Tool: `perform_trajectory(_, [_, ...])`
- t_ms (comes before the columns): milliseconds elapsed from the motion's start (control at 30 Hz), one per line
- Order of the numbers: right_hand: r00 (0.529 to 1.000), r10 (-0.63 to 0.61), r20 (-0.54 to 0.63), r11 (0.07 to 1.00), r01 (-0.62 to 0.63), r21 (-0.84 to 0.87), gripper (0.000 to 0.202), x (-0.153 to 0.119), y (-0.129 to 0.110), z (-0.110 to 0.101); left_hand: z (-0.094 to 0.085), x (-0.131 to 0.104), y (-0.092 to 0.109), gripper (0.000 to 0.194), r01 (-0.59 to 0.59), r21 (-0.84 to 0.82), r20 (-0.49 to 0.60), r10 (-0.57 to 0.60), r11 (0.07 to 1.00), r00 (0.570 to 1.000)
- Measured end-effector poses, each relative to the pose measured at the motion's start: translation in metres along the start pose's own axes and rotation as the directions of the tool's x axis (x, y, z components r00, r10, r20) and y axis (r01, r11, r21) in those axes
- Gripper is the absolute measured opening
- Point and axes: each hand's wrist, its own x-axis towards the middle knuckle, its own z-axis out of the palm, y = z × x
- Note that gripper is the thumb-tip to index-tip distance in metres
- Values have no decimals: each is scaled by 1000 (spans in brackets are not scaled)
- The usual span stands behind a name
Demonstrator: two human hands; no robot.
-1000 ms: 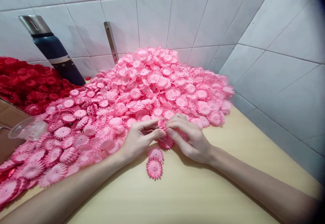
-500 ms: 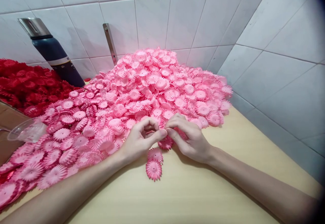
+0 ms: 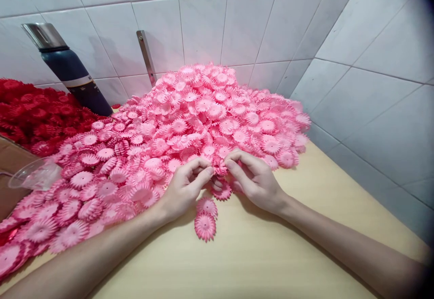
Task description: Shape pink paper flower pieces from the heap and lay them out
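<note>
Pinching pink flower (image 3: 221,169) between left hand (image 3: 186,182) and right hand (image 3: 257,179), touching both; can't tell axis; inside right edge of table (image 3: 271,253).

So I've got one small pink flower (image 3: 220,168) up at my fingertips, pinched between my left hand (image 3: 185,183) and right hand (image 3: 259,181). It looks kinda scrunched, and its outline is hard to pick out against all the other pink. Just below it there's a darker pink flower (image 3: 223,192), partly hidden by my fingers. Nearer me are two more, overlapping: the front flower (image 3: 205,226) lies flat, round with a fringed, deeper pink edge, a paler middle and a tiny center dot, covering part of the back flower (image 3: 207,206), which has the same fringed look.
</note>
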Motion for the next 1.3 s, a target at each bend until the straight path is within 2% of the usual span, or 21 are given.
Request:
perform_trajectory(167, [996,-62,69,998,64,-28,13,0,-1,-1,-3,1,-4,22,-26,138,-56,34,990,998])
perform_trajectory(300, [993,-67,98,998,69,-15,9,1,-1,-1,-4,0,-4,21,-30,197,-42,39,980,998])
perform_trajectory(433, [996,-23,87,1000,23,10,10,1,-2,-1,-2,-2,-3,21,-18,217,-17,22,976,1000])
perform_trajectory(633, [998,34,55,995,-40,94,13,2,-4,-2,1,-3,-2,24,-39,318,-88,70,947,994])
perform_trajectory(900, [990,141,20,965,-142,222,14,3,-1,-4,1,-6,-2,23,-93,169,-116,113,981,987])
perform_trajectory(1200, [993,18,-116,989,-1,150,12,4,1,-2,4,-6,-2,23,-93,11,-185,93,996,978])
perform_trajectory(1300, [990,-44,-137,994,57,95,11,4,3,-3,4,-7,-3,20,-128,117,-159,146,985,976])
